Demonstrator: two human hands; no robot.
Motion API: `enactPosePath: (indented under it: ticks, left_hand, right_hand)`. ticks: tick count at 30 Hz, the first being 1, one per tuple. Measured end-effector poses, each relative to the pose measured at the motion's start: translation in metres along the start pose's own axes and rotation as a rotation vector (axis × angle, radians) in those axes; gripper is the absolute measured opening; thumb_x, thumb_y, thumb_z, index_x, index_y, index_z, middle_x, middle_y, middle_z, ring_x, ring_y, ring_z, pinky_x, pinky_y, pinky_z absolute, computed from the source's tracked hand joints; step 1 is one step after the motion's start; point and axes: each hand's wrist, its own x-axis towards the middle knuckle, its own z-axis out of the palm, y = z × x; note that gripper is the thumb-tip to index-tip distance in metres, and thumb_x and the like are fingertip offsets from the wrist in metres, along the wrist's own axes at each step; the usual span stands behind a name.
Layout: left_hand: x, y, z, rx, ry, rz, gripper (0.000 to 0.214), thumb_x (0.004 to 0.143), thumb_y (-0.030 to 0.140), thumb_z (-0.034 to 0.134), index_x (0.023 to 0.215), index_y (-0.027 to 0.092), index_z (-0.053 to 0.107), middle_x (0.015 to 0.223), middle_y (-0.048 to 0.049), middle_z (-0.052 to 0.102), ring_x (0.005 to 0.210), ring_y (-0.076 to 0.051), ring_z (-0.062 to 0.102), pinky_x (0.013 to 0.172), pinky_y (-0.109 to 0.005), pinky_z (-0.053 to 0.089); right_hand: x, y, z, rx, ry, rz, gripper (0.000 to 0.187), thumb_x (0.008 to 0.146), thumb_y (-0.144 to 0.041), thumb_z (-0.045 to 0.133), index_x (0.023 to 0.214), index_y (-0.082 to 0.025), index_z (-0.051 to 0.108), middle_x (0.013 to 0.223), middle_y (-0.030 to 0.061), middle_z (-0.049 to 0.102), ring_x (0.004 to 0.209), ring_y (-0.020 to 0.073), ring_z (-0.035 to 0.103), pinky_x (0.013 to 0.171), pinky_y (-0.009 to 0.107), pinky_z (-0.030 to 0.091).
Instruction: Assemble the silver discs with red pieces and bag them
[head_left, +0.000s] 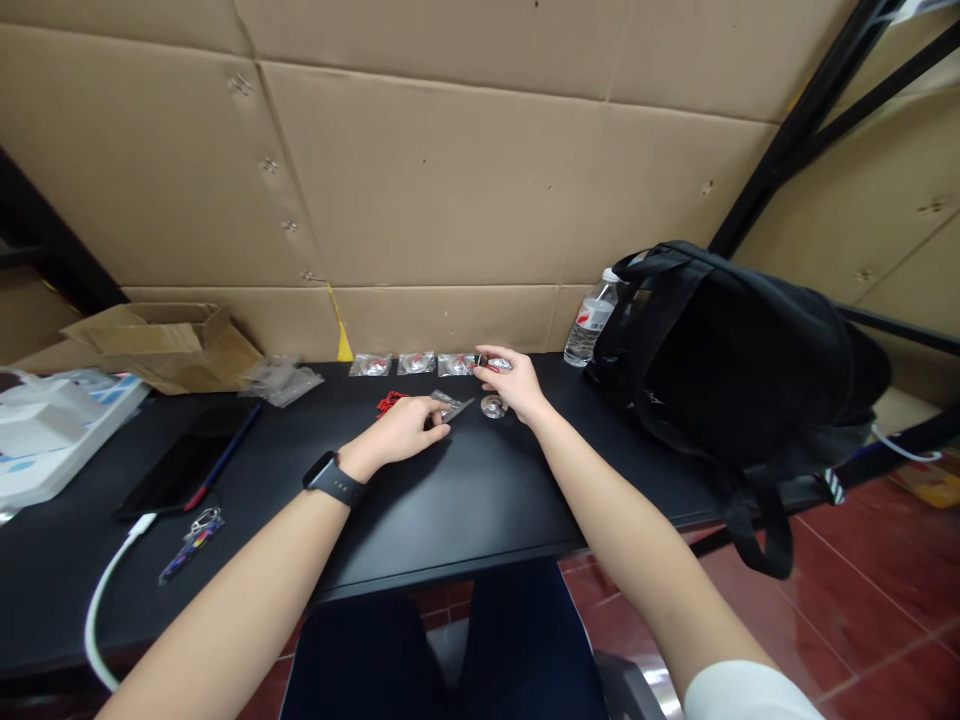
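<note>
My left hand (405,432), with a black watch on its wrist, rests on the black table (465,500) and pinches a small clear plastic bag (452,405). My right hand (511,382) is closed on a small silver and red piece (495,364) at the end of a row of three clear packets (414,364) near the cardboard wall. A loose round silver piece (493,406) lies just below my right hand. A small heap of red parts (389,402) sits left of my left hand's fingers.
A black backpack (735,360) and a water bottle (592,320) stand at the right. At the left lie an open cardboard box (165,345), empty plastic bags (281,380), a dark phone with a pen (191,455), a white cable (105,590), a keychain (191,545) and a white box (52,430).
</note>
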Motion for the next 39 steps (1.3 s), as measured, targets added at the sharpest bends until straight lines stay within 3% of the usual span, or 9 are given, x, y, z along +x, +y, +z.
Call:
enactPosePath:
  ticks: [3,7,13,16,21,24,27,32,39]
  left_hand:
    - [0.0,0.001,0.001,-0.008,-0.04,-0.013,0.024,0.09,0.037,0.059,0.101,0.023,0.075,0.084,-0.0036,0.074,0.074,-0.02,0.068,0.073,-0.029,0.05]
    - [-0.001,-0.001,0.005,-0.022,-0.02,0.009,0.026,0.089,0.04,0.062,0.103,0.022,0.075,0.097,-0.0072,0.074,0.09,-0.023,0.069,0.084,-0.033,0.052]
    - [0.0,-0.003,0.007,-0.05,-0.031,0.063,0.021,0.09,0.04,0.061,0.087,0.024,0.074,0.1,-0.0067,0.072,0.099,-0.023,0.068,0.094,-0.035,0.051]
    - [0.0,-0.002,0.005,-0.07,-0.018,0.011,0.023,0.088,0.04,0.062,0.1,0.024,0.074,0.104,-0.0062,0.075,0.098,-0.024,0.07,0.092,-0.034,0.052]
    - [0.0,-0.005,0.005,-0.188,-0.037,-0.11,0.048,0.087,0.045,0.063,0.129,0.022,0.065,0.104,-0.006,0.078,0.096,-0.025,0.073,0.093,-0.034,0.053]
    - [-0.001,-0.005,0.006,-0.186,-0.069,-0.087,0.045,0.088,0.046,0.062,0.126,0.023,0.068,0.097,-0.0047,0.078,0.092,-0.024,0.073,0.093,-0.034,0.052]
    - [-0.003,0.0,0.005,-0.056,-0.087,-0.004,0.037,0.087,0.044,0.065,0.119,0.026,0.071,0.108,-0.0063,0.073,0.102,-0.025,0.069,0.094,-0.035,0.05]
    - [-0.008,0.003,0.001,0.062,-0.123,0.039,0.037,0.09,0.044,0.065,0.125,0.034,0.069,0.129,-0.0063,0.064,0.117,-0.027,0.062,0.104,-0.039,0.044]
    - [-0.011,0.006,-0.012,0.131,-0.292,0.045,0.042,0.094,0.054,0.058,0.131,0.037,0.067,0.152,-0.0053,0.052,0.135,-0.028,0.054,0.113,-0.039,0.039]
  right_hand:
    - [0.0,0.001,0.0,-0.023,-0.003,-0.027,0.049,0.073,-0.035,0.078,0.121,-0.023,0.073,0.12,0.0064,0.067,0.084,0.0153,0.067,0.067,0.028,0.063]
    - [0.0,0.002,-0.002,-0.057,-0.011,-0.059,0.047,0.074,-0.033,0.077,0.119,-0.023,0.073,0.121,0.0067,0.066,0.084,0.0154,0.068,0.066,0.028,0.063]
    - [0.0,0.002,-0.002,-0.076,-0.034,-0.059,0.046,0.074,-0.032,0.077,0.119,-0.024,0.074,0.121,0.0067,0.066,0.083,0.0154,0.068,0.075,0.032,0.062]
    - [0.001,0.002,-0.002,-0.088,-0.036,-0.065,0.045,0.073,-0.03,0.078,0.117,-0.024,0.075,0.118,0.0067,0.066,0.09,0.0176,0.069,0.081,0.033,0.061]
    - [0.003,0.006,-0.002,-0.151,-0.044,-0.106,0.042,0.075,-0.029,0.076,0.117,-0.024,0.075,0.116,0.007,0.066,0.098,0.0206,0.068,0.088,0.037,0.059]
    - [0.003,0.004,-0.003,-0.219,-0.055,-0.18,0.038,0.077,-0.026,0.074,0.115,-0.025,0.075,0.114,0.0067,0.067,0.102,0.0215,0.067,0.094,0.039,0.055]
    - [0.0,-0.009,-0.009,-0.339,-0.078,-0.302,0.04,0.076,-0.022,0.073,0.116,-0.025,0.075,0.115,0.007,0.067,0.105,0.0225,0.065,0.098,0.04,0.052]
    - [-0.01,-0.041,-0.023,-0.52,-0.305,-0.372,0.048,0.073,-0.019,0.074,0.12,-0.025,0.074,0.109,0.0055,0.071,0.095,0.0214,0.066,0.089,0.034,0.051]
    - [-0.021,-0.056,-0.029,-0.688,-0.709,-0.172,0.036,0.064,-0.018,0.077,0.099,-0.02,0.075,0.085,-0.0007,0.075,0.075,0.0156,0.067,0.07,0.023,0.047]
